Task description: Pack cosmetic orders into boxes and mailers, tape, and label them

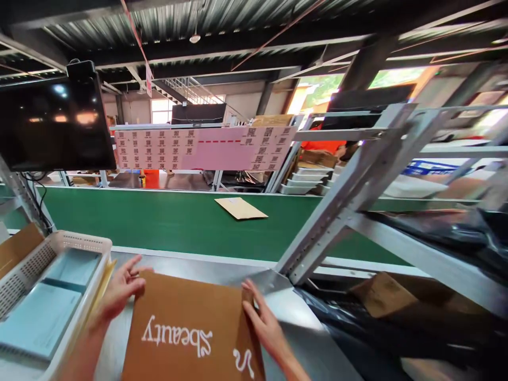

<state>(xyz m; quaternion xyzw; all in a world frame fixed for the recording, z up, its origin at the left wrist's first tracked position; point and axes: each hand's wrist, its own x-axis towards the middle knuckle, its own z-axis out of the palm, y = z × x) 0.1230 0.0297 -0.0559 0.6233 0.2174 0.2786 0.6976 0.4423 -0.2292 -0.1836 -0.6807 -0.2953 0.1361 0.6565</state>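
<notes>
A flat brown cardboard mailer (190,328) with white lettering lies on the steel worktop (222,267) right in front of me. My left hand (121,290) rests on its upper left corner with the fingers spread. Along the mailer's right edge lies my right hand (266,325), fingers flat on the cardboard. Neither hand lifts it off the surface.
A white perforated basket (85,244) holding pale blue packets stands at my left. Behind the worktop runs a green conveyor belt (166,217) carrying one tan envelope (240,208). A slanted grey metal rack (349,196) with black bags (444,227) fills the right. A dark monitor (51,124) hangs upper left.
</notes>
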